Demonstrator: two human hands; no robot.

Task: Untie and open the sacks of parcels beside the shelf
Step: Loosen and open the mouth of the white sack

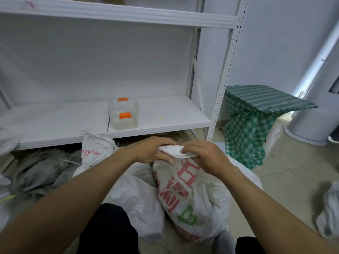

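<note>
A white woven sack (189, 195) with red characters and a green mark stands on the floor in front of me. Its top (174, 151) is bunched and folded flat. My left hand (150, 150) grips the left side of that top with curled fingers. My right hand (203, 154) pinches the right side of the same top. I cannot see a tie or string there. A second white sack (95, 149) with red print leans against the shelf to the left, its neck tied. A plain white sack (135, 197) lies between them.
The white metal shelf (161, 123) is right behind the sacks, with a clear box (124, 114) with orange clips on it. Grey sacks (42, 169) are heaped at the left. A stool under a green checked cloth (256, 114) stands at the right. Another bag (330, 209) lies far right.
</note>
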